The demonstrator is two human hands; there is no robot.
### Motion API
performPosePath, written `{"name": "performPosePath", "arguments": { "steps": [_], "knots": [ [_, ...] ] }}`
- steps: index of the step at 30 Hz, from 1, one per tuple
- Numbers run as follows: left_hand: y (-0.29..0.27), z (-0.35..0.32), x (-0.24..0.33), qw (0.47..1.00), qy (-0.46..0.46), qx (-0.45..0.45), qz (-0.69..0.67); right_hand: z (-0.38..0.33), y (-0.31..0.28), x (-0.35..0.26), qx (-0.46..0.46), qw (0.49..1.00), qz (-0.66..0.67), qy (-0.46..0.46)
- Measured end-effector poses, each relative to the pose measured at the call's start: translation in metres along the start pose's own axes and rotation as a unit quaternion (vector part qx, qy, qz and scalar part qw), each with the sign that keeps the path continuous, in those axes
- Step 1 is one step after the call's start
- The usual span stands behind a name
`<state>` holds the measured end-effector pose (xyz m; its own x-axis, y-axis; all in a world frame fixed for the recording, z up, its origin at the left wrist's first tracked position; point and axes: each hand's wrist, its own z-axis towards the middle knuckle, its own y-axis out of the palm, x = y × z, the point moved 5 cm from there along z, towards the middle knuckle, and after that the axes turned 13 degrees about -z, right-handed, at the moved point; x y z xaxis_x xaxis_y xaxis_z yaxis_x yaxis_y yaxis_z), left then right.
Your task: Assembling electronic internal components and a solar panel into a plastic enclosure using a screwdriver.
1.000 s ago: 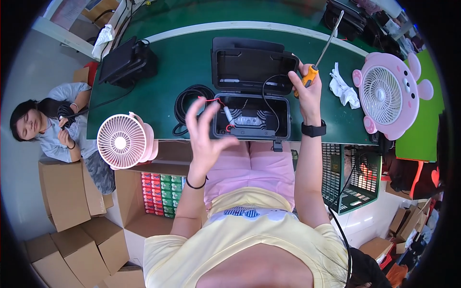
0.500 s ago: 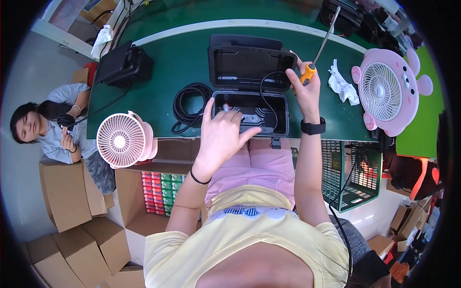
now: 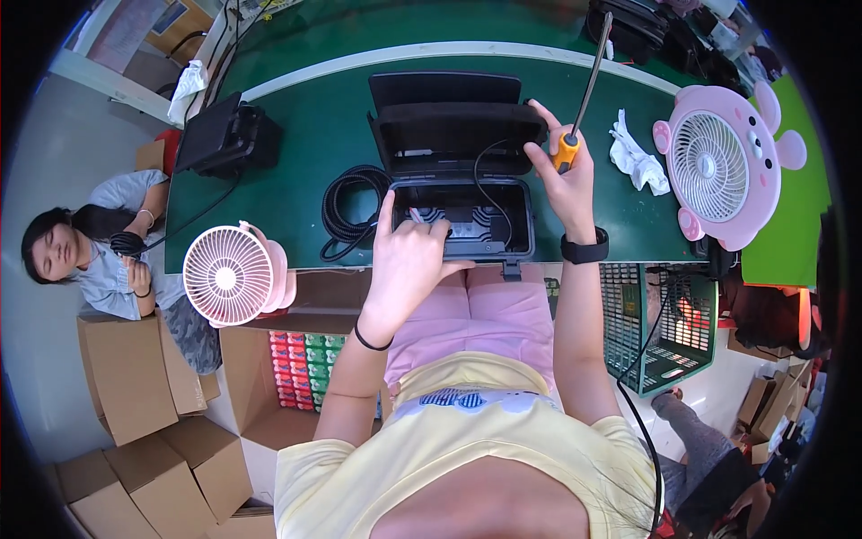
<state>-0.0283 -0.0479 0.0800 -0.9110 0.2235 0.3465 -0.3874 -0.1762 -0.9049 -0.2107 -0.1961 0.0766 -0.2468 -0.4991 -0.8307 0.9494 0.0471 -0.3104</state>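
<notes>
A black plastic box (image 3: pixel 532 216) sits at the front edge of the green table, its hinged lid (image 3: pixel 431 144) raised and tilted. Inside are a grey-black part (image 3: pixel 465 225) and a thin black cable (image 3: pixel 486 190). My left hand (image 3: pixel 409 256) grips the box's left front: index finger along the left wall, other fingers curled inside, thumb stretched along the front rim. In my right hand (image 3: pixel 573 180) is a screwdriver (image 3: pixel 567 151) with an orange-yellow handle, shaft pointing up and away. Fingers of that hand touch the lid's right edge. A coiled black cable (image 3: pixel 337 202) lies left of the box.
A pink fan (image 3: pixel 229 274) stands front left, and a bear-faced pink fan (image 3: pixel 714 171) on the right near crumpled tissue (image 3: pixel 636 162). Another black box (image 3: pixel 229 139) is back left. Beside the table sits another person (image 3: pixel 126 234). A green crate (image 3: pixel 660 332) stands below right.
The lid has tipped further forward over the box, with my right hand at its edge. My left hand stays at the box's left front. Another person's leg and hand have appeared at the lower right.
</notes>
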Motion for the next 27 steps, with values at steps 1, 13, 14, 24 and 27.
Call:
{"name": "performPosePath", "arguments": {
  "steps": [1, 13, 14, 24, 27],
  "knots": [
    [0.0, 0.002, -0.004, 1.0, -0.011, -0.009, 0.001, -0.001, 0.0, -0.008, 0.01, 1.0, -0.006, -0.027],
    [-0.006, 0.01, -0.006, 0.993, -0.046, 0.095, 0.046, -0.044, -0.001, -0.028, 0.042, 0.999, 0.019, 0.0],
    [-0.007, 0.005, -0.006, 0.991, -0.06, 0.111, 0.049, -0.045, 0.0, -0.028, 0.045, 0.999, 0.015, 0.002],
    [-0.031, -0.027, -0.025, 0.967, -0.008, 0.24, -0.088, -0.039, 0.001, -0.024, 0.045, 0.999, -0.001, 0.02],
    [-0.027, -0.035, -0.032, 0.944, -0.06, 0.282, -0.161, -0.035, 0.001, -0.025, 0.034, 0.998, -0.048, 0.025]
  ]
}}
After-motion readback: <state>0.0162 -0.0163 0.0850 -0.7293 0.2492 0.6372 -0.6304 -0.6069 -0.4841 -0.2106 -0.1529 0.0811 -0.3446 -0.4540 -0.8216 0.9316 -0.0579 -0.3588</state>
